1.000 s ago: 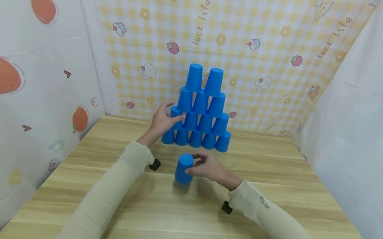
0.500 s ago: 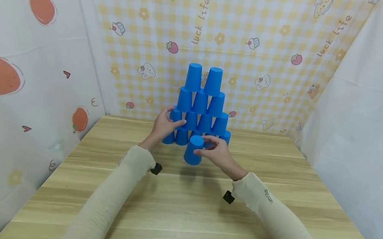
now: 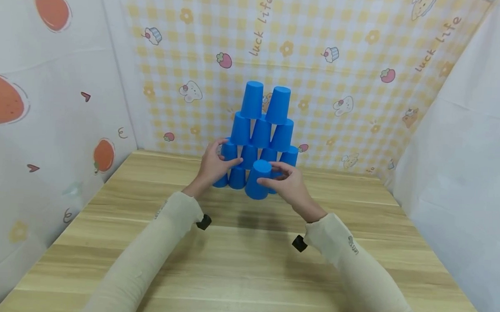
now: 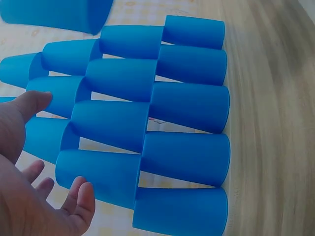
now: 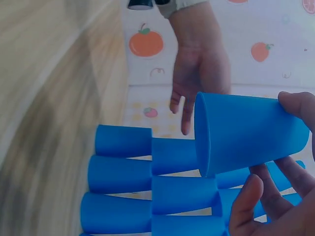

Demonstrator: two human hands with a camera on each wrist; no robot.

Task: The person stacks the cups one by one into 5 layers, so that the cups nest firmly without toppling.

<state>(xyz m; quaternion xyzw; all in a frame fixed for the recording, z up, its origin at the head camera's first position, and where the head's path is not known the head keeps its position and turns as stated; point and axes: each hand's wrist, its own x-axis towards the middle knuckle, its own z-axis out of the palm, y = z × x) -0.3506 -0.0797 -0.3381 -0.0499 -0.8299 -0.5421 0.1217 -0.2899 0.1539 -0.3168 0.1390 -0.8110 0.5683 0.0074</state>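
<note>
A pyramid of upside-down blue cups [image 3: 241,129] stands in four rows at the back of the table, with two cups [image 3: 278,105] side by side on top. My right hand [image 3: 291,187] holds one more blue cup [image 3: 256,183] by thumb and fingers, bottom up, in front of the lower rows. In the right wrist view this held cup [image 5: 246,132] overlaps part of the pyramid. My left hand [image 3: 213,167] is beside the pyramid's lower left side, fingers spread. The left wrist view has its thumb [image 4: 34,104] overlapping a second-row cup. Several lower cups are partly hidden.
The wooden table [image 3: 237,270] stretches toward me in front of the pyramid. A yellow checked cloth [image 3: 337,131] hangs close behind it, and white cloths [image 3: 87,67] flank the table. Small black blocks [image 3: 299,243] are at both cuffs.
My right hand has lifted the cup from near the table and carried it forward and slightly right, up to the pyramid. My left hand has shifted slightly down; the pyramid stays as it was.
</note>
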